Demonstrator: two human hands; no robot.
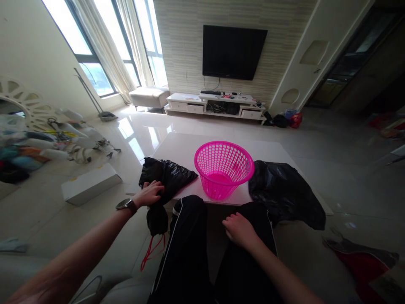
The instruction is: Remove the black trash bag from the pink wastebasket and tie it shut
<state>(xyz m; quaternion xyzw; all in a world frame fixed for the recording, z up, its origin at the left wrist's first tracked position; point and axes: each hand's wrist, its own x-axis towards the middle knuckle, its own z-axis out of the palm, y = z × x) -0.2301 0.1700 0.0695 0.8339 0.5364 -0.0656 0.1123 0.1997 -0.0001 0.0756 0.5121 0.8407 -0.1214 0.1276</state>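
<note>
My left hand rests palm down on a black plastic bag at the table's left side. Its fingers are slightly apart and bent over the plastic; no clear grip shows. Below that hand, a dark bundle with a red drawstring hangs over the table edge. My right hand lies on my right thigh, fingers curled in, with nothing visible in them. Between the hands and farther off, a pink perforated plastic basket stands upright on the table. Another black plastic bag spreads to its right, draping over the front edge.
The low white table stands before my knees. A long white box lies on the floor to the left, near a pile of household items. Against the far wall are a TV cabinet and a padded bench.
</note>
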